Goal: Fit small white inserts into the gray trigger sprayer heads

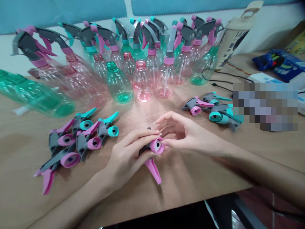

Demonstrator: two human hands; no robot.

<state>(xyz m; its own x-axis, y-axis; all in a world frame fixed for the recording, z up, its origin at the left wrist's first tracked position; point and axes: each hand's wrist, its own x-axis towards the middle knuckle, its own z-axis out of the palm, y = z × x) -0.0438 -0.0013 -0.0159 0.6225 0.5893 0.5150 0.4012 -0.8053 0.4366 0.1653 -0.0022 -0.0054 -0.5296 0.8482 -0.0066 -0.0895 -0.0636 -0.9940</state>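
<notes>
My left hand (130, 152) is wrapped round a grey spray head with a pink cap and pink trigger (154, 159), holding it just above the wooden table (190, 178). The pink trigger hangs down toward me. My right hand (181, 133) pinches at the open pink cap with thumb and fingertips, the other fingers curled above it. What the fingertips hold, if anything, is too small to make out.
Loose spray heads lie in a pile at left (78, 140) and another at right (214, 109). Several pink and green bottles (143, 79), some capped, stand at the back; a green bottle (35, 97) lies at left. A cardboard carton (234, 38) and cables sit at back right.
</notes>
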